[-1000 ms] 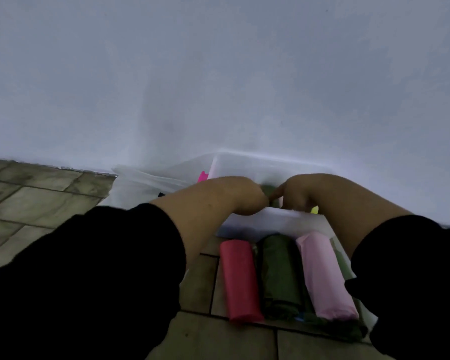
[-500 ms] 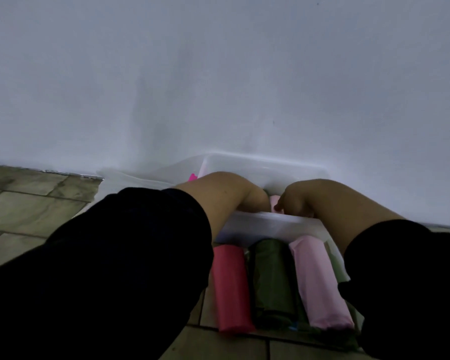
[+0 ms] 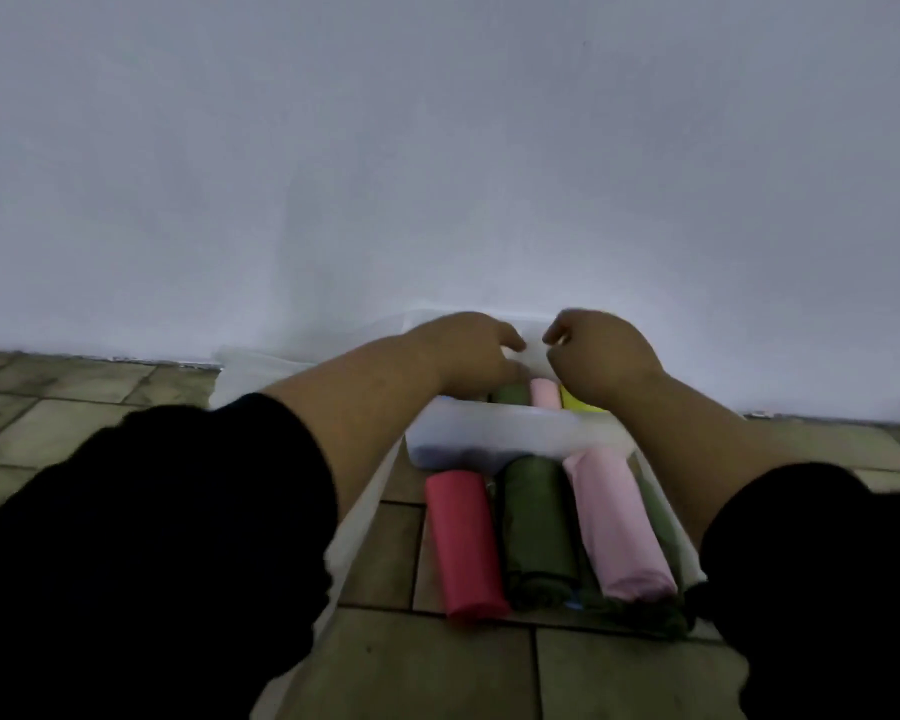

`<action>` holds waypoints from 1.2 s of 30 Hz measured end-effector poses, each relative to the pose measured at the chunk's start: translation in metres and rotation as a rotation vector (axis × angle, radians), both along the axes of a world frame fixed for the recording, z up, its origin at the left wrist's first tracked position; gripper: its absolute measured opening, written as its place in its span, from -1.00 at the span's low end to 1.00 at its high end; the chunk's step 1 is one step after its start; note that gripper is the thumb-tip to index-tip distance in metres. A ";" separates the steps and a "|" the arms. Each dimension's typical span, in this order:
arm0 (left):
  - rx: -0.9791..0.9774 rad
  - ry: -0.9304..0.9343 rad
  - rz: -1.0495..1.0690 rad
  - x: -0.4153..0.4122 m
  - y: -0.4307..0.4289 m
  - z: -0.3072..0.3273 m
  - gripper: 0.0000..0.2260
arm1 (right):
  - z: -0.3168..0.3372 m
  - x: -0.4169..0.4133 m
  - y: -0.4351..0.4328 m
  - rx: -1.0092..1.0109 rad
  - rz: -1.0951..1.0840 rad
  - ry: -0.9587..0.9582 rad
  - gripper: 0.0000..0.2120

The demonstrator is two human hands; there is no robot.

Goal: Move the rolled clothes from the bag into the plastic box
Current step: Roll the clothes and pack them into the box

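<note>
Two hands, left hand and right hand, hover over the plastic box.

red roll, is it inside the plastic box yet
No, the red roll lies on the floor tiles in front of the plastic box, beside the green roll.

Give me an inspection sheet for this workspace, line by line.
Surface: tiled floor, dim light.
Job's things: clear plastic box against the wall, holding olive, pink and yellow rolls; red roll, olive roll and pink roll lie side by side on the translucent bag.
Clutter: nothing seen.
Grippers: left hand and right hand over the box, grasp unclear.
Cables: nothing seen.
Surroundings: white wall.
</note>
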State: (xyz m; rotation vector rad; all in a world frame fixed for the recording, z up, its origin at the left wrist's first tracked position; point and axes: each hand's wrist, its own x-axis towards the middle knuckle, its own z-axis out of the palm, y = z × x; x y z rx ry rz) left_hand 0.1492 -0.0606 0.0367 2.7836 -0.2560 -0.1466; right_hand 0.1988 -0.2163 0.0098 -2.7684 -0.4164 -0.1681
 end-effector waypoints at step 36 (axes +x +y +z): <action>-1.707 0.647 0.905 -0.222 -0.043 -0.102 -0.54 | -0.093 -0.254 0.001 0.623 0.006 0.548 -0.55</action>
